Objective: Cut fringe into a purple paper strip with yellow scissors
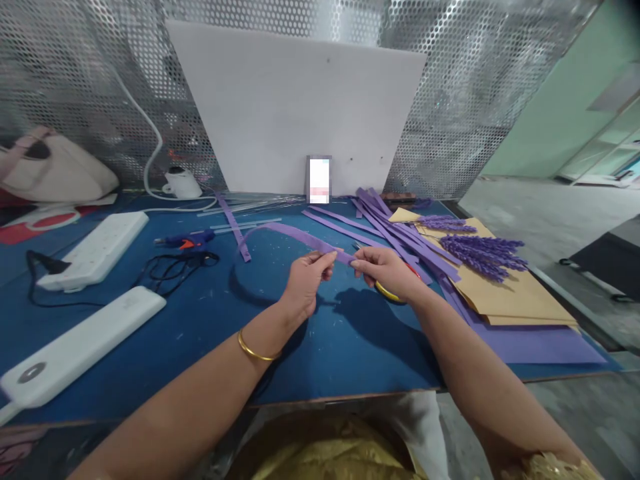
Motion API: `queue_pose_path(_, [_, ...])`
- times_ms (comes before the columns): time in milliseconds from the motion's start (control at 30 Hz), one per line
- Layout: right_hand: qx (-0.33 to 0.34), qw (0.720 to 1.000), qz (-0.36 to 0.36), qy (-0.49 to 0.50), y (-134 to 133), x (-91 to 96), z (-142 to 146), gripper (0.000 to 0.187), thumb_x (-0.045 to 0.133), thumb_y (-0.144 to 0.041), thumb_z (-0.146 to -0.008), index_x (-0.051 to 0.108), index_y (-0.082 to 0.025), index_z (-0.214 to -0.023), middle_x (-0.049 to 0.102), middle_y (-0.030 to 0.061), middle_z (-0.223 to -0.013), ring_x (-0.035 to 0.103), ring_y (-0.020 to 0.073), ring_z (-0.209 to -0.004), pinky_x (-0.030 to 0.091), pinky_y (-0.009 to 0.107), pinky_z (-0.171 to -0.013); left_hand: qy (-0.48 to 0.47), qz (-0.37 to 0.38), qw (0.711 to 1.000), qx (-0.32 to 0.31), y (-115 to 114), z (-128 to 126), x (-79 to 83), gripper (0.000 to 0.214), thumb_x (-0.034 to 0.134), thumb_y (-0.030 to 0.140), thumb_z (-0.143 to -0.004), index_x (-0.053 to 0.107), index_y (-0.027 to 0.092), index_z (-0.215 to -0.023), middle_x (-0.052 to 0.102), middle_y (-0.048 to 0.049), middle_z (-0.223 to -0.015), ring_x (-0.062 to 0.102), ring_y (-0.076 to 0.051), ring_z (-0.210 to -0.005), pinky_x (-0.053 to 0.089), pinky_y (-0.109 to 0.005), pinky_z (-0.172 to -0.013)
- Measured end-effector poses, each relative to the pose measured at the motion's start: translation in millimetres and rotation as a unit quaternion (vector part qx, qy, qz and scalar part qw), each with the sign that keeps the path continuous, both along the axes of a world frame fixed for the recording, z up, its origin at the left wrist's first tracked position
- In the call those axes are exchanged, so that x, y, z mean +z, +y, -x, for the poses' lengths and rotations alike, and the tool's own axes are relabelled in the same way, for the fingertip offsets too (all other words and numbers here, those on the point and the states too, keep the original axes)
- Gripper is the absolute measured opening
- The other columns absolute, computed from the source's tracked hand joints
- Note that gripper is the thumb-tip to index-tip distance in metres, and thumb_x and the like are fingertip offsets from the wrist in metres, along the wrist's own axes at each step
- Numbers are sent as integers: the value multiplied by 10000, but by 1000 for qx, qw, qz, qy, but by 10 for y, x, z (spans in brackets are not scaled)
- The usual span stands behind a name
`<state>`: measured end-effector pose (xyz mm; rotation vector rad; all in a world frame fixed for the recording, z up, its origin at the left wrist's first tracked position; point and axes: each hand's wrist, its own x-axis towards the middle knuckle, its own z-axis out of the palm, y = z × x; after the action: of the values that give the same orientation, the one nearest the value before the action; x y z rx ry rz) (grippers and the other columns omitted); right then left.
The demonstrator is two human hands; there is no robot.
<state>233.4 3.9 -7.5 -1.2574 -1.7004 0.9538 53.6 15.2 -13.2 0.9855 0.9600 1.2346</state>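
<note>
A long purple strip (286,231), paper or felt, is stretched between my hands above the blue table. My left hand (311,279) pinches it between thumb and fingers, and its free part arches away to the left. My right hand (381,268) grips the strip's right end, a short way from the left. Below my right hand lies a pair of scissors with yellow and red handles (390,293), partly hidden by the hand. Several more purple strips (395,230) lie fanned out behind my right hand. Another purple strip (234,228) rests beyond the arch.
Purple flower sprigs (483,253) lie on tan sheets (520,303) over purple sheets (545,347) at right. At left are a white power strip (95,250), a long white device (85,347) and a blue glue gun (185,240). A phone (319,180) leans on a white board (300,107).
</note>
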Motion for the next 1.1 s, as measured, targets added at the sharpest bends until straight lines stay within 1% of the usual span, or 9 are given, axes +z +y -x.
queue_pose_path(133, [-33, 998, 12, 48, 48, 15, -96, 336, 695, -478, -796, 605, -185, -657, 597, -18, -569, 456, 86, -429, 345, 229, -432, -29, 36, 998, 49, 22, 16, 6, 294, 830, 386, -583, 646, 159, -617, 591, 21, -616, 501, -80, -560, 383, -220, -559])
queue_pose_path(233, [-53, 996, 17, 74, 49, -5, -74, 344, 762, -473, -735, 608, -183, -631, 577, -24, -524, 440, 87, -420, 329, 229, -417, -32, 61, 997, 30, 0, -3, -4, 330, 853, 399, -567, 721, 126, -698, 631, -10, -622, 532, -97, -556, 399, -234, -555])
queue_pose_path(333, [-80, 992, 11, 102, 49, -25, -37, 363, 803, -482, -695, 606, -186, -620, 565, -27, -512, 447, 91, -423, 340, 232, -420, -26, 77, 996, 30, -23, -24, -19, 355, 878, 404, -558, 715, 97, -629, 650, -45, -595, 540, -103, -544, 406, -245, -555])
queue_pose_path(533, [-158, 972, -31, 174, 122, 16, -109, 467, 656, -660, -795, 583, -211, -689, 553, -19, -535, 478, 110, -435, 367, 247, -425, -59, 93, 991, 71, -8, 5, 13, 331, 872, 405, -589, 722, 124, -681, 668, -25, -628, 543, -83, -556, 416, -224, -565])
queue_pose_path(633, [-144, 972, -24, 186, 119, 1, -65, 482, 642, -684, -794, 618, -206, -740, 590, -5, -574, 494, 110, -437, 385, 250, -431, -67, 98, 991, 69, -11, 9, 30, 334, 874, 404, -587, 732, 126, -706, 665, -22, -627, 546, -83, -559, 418, -221, -565])
queue_pose_path(767, [-86, 980, 2, 180, 63, -70, 90, 404, 786, -570, -697, 652, -190, -726, 637, -8, -609, 517, 101, -443, 406, 247, -455, -56, 91, 993, 49, -41, -20, 24, 357, 889, 415, -558, 747, 118, -697, 663, -26, -620, 537, -87, -553, 412, -228, -562])
queue_pose_path(867, [-64, 982, 15, 176, 23, -103, 166, 371, 794, -521, -695, 640, -184, -682, 633, -17, -579, 505, 93, -433, 398, 241, -456, -33, 76, 996, 39, -71, -48, 13, 322, 894, 385, -546, 741, 116, -633, 653, -27, -585, 524, -94, -537, 396, -238, -549])
queue_pose_path(967, [-64, 983, 25, 170, 16, -108, 170, 348, 799, -491, -697, 642, -181, -683, 647, -8, -587, 509, 96, -443, 409, 241, -462, -12, 62, 997, 51, -82, -63, 8, 272, 890, 331, -546, 715, 123, -559, 647, -29, -551, 513, -101, -526, 389, -248, -545])
queue_pose_path(1100, [-107, 979, 24, 175, 79, -103, 70, 364, 758, -523, -727, 608, -194, -692, 647, 1, -608, 514, 103, -464, 413, 243, -463, -15, 60, 993, 103, -38, -46, 3, 269, 870, 332, -567, 682, 142, -530, 630, -7, -544, 497, -86, -522, 383, -237, -547])
